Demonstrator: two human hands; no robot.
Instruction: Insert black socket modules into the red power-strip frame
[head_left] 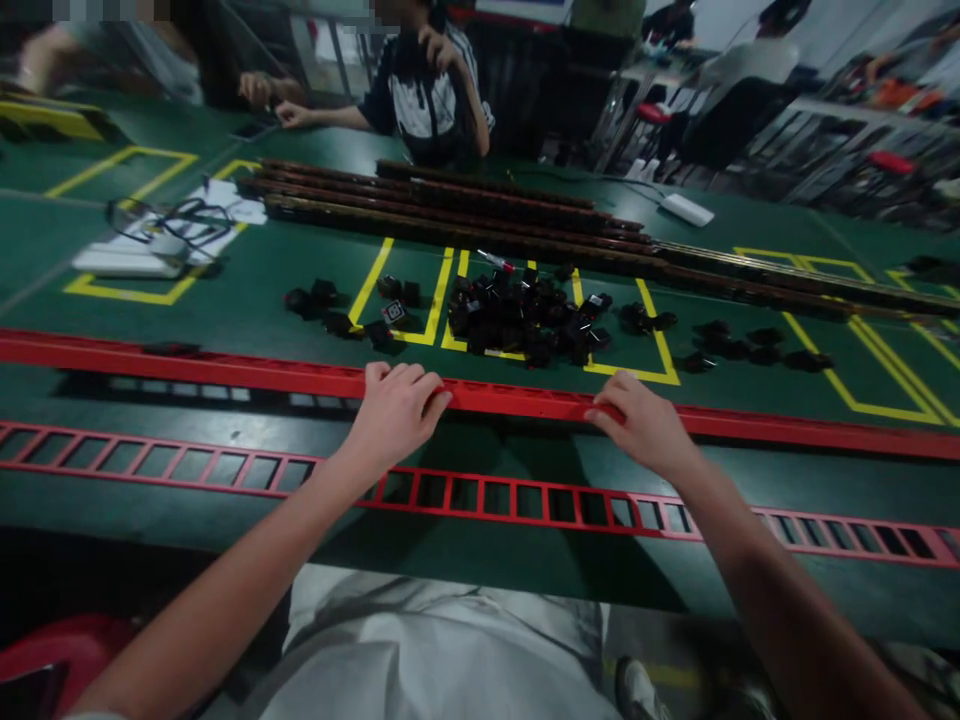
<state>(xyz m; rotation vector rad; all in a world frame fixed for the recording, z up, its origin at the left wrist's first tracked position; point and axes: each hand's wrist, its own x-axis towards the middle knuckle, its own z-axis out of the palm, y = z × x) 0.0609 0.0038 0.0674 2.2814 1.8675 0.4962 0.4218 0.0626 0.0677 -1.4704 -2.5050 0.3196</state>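
A long red rail (517, 400) runs across the green table from side to side, and both my hands grip it. My left hand (401, 405) has its fingers curled over the rail left of the middle. Farther right, my right hand (641, 420) pinches the same rail between thumb and fingers. Nearer to me lies a second red strip (480, 497), flat and ladder-like, with a row of rectangular openings; my forearms pass over it. Just beyond the rail sits a heap of small black parts (517, 310).
Behind the heap lies a stack of long dark strips (450, 205). Black cables rest on white papers (232, 203) at the left. A white power strip (686, 209) is at the back right. Yellow tape marks the table (262, 290). A person (431, 100) sits across.
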